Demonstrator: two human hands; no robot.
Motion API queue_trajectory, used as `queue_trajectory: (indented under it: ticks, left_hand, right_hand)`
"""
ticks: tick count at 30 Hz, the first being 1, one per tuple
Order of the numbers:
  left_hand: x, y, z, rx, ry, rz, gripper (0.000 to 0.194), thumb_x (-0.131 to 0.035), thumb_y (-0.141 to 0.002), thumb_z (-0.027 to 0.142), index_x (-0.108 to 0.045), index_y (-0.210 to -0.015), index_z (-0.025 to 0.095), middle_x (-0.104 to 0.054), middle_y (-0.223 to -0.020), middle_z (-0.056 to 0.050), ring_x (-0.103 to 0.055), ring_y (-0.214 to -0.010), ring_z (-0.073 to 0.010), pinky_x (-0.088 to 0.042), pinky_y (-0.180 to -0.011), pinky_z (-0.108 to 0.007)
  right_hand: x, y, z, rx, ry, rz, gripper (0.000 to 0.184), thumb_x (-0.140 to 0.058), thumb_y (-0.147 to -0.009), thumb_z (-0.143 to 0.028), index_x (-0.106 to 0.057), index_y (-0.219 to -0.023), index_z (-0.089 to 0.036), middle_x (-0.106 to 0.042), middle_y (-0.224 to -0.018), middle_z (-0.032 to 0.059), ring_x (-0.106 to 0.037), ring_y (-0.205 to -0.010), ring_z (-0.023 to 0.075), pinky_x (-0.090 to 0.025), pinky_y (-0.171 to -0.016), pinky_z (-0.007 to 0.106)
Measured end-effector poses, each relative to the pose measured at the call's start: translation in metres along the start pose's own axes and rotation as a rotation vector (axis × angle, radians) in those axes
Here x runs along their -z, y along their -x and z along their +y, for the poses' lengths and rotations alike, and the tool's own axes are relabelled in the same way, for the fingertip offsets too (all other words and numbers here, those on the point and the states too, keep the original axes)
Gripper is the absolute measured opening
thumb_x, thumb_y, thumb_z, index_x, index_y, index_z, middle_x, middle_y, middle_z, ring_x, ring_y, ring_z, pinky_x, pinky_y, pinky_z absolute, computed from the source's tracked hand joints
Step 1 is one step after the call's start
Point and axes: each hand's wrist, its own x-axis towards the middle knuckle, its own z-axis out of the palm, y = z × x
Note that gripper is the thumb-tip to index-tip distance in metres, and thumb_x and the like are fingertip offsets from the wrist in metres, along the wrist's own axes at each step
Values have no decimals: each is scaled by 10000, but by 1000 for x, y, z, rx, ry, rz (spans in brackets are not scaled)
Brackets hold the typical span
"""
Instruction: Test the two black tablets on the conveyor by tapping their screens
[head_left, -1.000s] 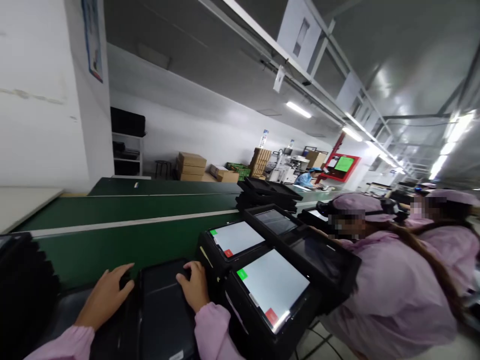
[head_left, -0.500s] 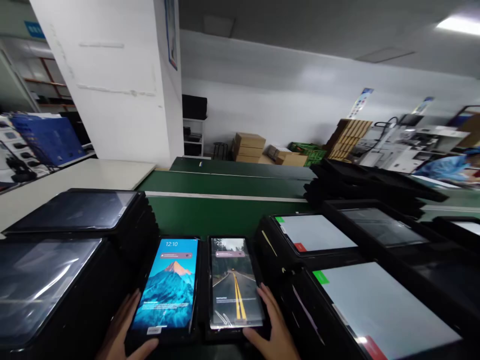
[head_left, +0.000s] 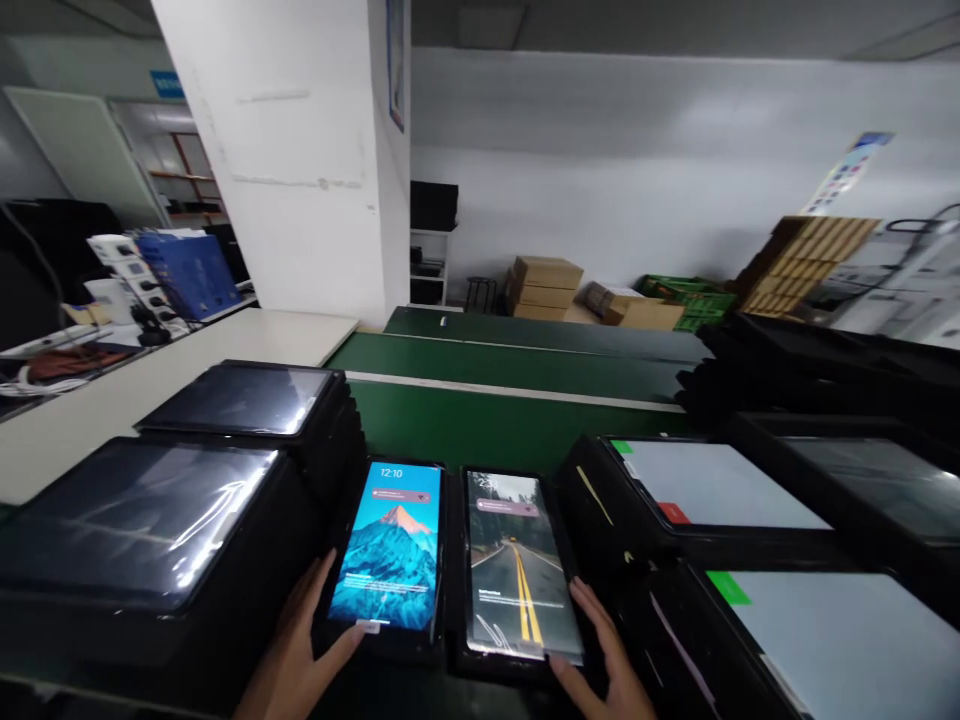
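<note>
Two black tablets lie side by side in front of me on the green conveyor belt (head_left: 495, 420). The left tablet (head_left: 390, 545) shows a blue mountain wallpaper and the time 12:10. The right tablet (head_left: 521, 575) shows a forest road with yellow lines. My left hand (head_left: 300, 655) grips the left tablet's lower left corner, thumb on its bottom edge. My right hand (head_left: 604, 655) holds the right tablet's lower right corner, thumb on the screen's bottom edge.
Stacks of dark-screened tablets in black trays (head_left: 142, 520) stand at my left. Trays with white-screened tablets (head_left: 712, 485) crowd the right. A white pillar (head_left: 300, 150), a beige table (head_left: 150, 375) and cardboard boxes (head_left: 547, 285) lie beyond.
My view has swung left and down, away from the co-workers in pink. Both tablets, dark a second ago, now show lit screens. My hands have slid to their lower outer corners.
</note>
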Motion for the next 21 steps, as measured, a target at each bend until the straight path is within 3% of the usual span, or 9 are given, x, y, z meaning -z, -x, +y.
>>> queue_trajectory:
  ticks: [3, 7, 10, 14, 18, 21]
  left_hand:
    - [4, -18, 10, -17, 30, -4, 723, -552, -865, 467, -333, -1509, 222, -434, -1530, -118, -411, -1410, -300, -323, -1188, -525]
    - [-1, -61, 23, -57, 46, 90, 698, -506, -905, 438, -309, -1518, 168, -394, -1545, -160, -355, -1441, -303, -256, -1211, -524]
    - [-3, -73, 22, -54, 135, 113, 665, -475, -921, 466, -336, -1502, 173, -413, -1530, -156, -380, -1427, -290, -291, -1196, -502]
    - [3, -40, 10, 71, 283, 49, 635, -500, -911, 498, -386, -1479, 237, -412, -1544, -108, -380, -1429, -286, -328, -1182, -501]
    - [9, 1, 7, 115, 434, -76, 609, -503, -926, 491, -390, -1485, 277, -385, -1571, -44, -316, -1465, -248, -237, -1233, -479]
    - [9, 12, 10, 112, 488, -91, 631, -530, -918, 474, -386, -1493, 258, -391, -1568, -36, -323, -1462, -238, -243, -1237, -440]
  right_hand:
    - [1, -20, -5, -83, 7, -31, 660, -596, -830, -510, -465, -1376, -163, -442, -1488, 147, -389, -1396, 311, -332, -1167, 491]
    - [-3, -62, -26, -128, 74, 37, 724, -524, -797, -582, -487, -1351, -117, -496, -1430, 179, -438, -1349, 340, -323, -1160, 532]
    - [-4, -70, -34, -146, 88, 42, 780, -469, -786, -637, -503, -1331, -79, -494, -1423, 200, -441, -1347, 337, -310, -1174, 505]
    - [3, -41, -18, -283, -8, -19, 901, -494, -734, -730, -487, -1345, -68, -440, -1477, 202, -376, -1400, 352, -303, -1186, 490]
    - [14, -9, -6, -350, -83, -142, 894, -558, -772, -717, -378, -1478, -199, -312, -1584, 70, -254, -1467, 308, -251, -1214, 462]
    - [16, 0, -8, -323, -96, -124, 810, -535, -838, -673, -321, -1519, -292, -267, -1605, -5, -228, -1477, 277, -272, -1208, 447]
